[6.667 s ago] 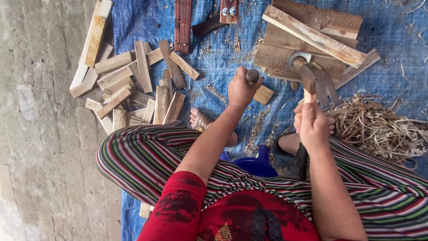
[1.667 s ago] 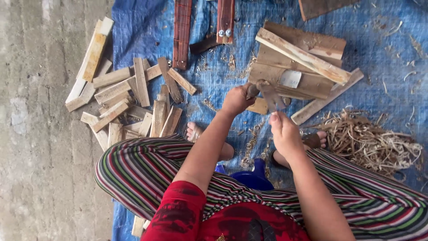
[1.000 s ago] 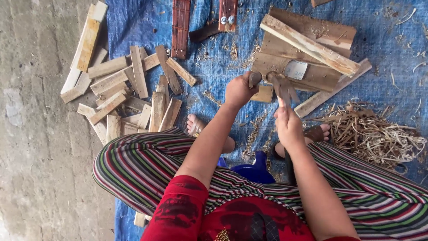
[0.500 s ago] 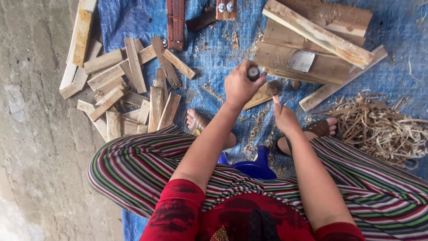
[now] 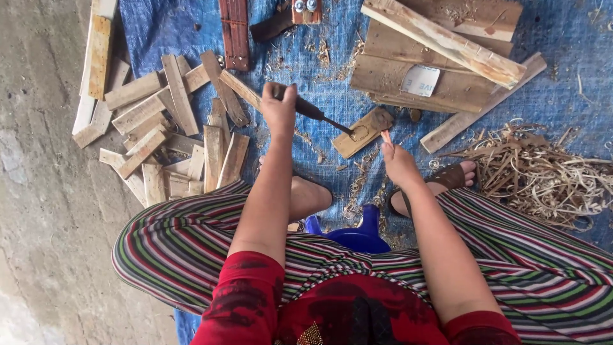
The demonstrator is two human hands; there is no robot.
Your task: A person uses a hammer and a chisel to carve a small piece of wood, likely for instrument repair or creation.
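Observation:
My left hand (image 5: pixel 279 107) is closed around the dark handle of a chisel-like tool (image 5: pixel 314 112). Its thin metal shaft slants down to the right, and the tip touches a small wooden block (image 5: pixel 365 130) lying on the blue tarp (image 5: pixel 159 32). My right hand (image 5: pixel 399 164) is just below and to the right of the block. Its fingertips pinch a thin pale sliver of wood (image 5: pixel 385 136) beside the block's right end.
Short cut planks (image 5: pixel 172 128) are heaped on the left, larger boards (image 5: pixel 440 57) at the top right, and curled shavings (image 5: pixel 549 166) on the right. A blue stool (image 5: pixel 357 235) shows between my striped legs. A bare foot (image 5: pixel 310 195) and a sandalled foot (image 5: pixel 450 179) rest on the tarp. Concrete floor (image 5: pixel 38 191) lies to the left.
My left hand has swung left, tilting the tool so that its tip rests on the block. The metal-headed tool seen in my right hand a second ago is gone; that hand now pinches a sliver.

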